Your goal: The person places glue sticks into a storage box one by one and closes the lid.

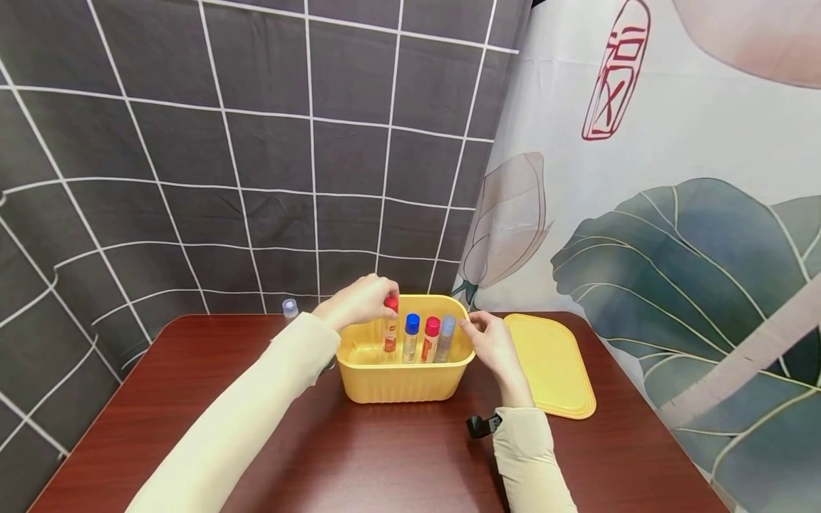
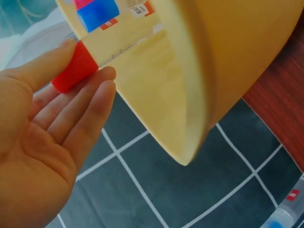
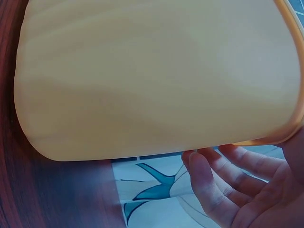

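Note:
A yellow plastic bin (image 1: 404, 385) stands at the middle of the table. Over its left part, my left hand (image 1: 360, 301) pinches the red cap (image 2: 76, 69) of an upright clear tube (image 1: 390, 331) that looks like a glue bottle. The thumb lies on one side of the cap and the fingers on the other. Beside it in the bin stand a blue-capped tube (image 1: 411, 338), another red-capped tube (image 1: 430, 340) and a pale-blue-capped tube (image 1: 444, 340). My right hand (image 1: 494, 345) grips the bin's rim at the right back corner, its fingertips against the outer wall in the right wrist view.
A flat yellow lid (image 1: 551, 363) lies to the right of the bin. Left of it, partly behind my left sleeve, stands another clear tube with a pale cap (image 1: 290, 308). A dark tiled cloth (image 1: 269, 149) and a flower-printed cloth (image 1: 693, 271) hang behind the table.

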Demonstrator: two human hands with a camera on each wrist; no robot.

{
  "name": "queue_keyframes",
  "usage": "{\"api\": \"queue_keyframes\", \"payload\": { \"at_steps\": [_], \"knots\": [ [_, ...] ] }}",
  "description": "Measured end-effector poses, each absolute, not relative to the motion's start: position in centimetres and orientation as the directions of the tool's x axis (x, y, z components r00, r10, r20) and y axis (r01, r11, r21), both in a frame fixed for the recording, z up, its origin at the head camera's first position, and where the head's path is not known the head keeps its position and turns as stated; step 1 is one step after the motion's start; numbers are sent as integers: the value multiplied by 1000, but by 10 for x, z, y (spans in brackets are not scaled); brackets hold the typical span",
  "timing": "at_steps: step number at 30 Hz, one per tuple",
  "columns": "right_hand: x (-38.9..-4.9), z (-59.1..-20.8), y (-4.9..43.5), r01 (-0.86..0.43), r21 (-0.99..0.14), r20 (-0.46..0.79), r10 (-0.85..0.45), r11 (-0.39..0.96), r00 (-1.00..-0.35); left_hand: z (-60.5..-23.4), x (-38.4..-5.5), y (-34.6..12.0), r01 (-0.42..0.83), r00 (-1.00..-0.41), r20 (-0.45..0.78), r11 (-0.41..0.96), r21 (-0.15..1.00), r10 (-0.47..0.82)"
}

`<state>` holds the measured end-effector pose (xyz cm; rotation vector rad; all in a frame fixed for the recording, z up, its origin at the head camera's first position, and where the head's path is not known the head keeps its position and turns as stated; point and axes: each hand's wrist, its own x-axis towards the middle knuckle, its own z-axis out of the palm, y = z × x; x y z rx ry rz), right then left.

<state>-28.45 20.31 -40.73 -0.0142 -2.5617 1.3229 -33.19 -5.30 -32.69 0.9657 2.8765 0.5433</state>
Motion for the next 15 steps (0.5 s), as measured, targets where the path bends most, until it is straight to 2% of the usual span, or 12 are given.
{"api": "queue_keyframes", "payload": {
  "at_steps": [7, 15],
  "knots": [
    [-285, -408, 204, -107, -799, 218, 121, 592, -968, -331, -336, -41, 617, -772, 12, 745, 251, 635],
    [-284, -407, 204, -96, -806, 207, 126, 584, -970, -336, -335, -35, 590, -786, -49, 771, 240, 617]
  ]
}}
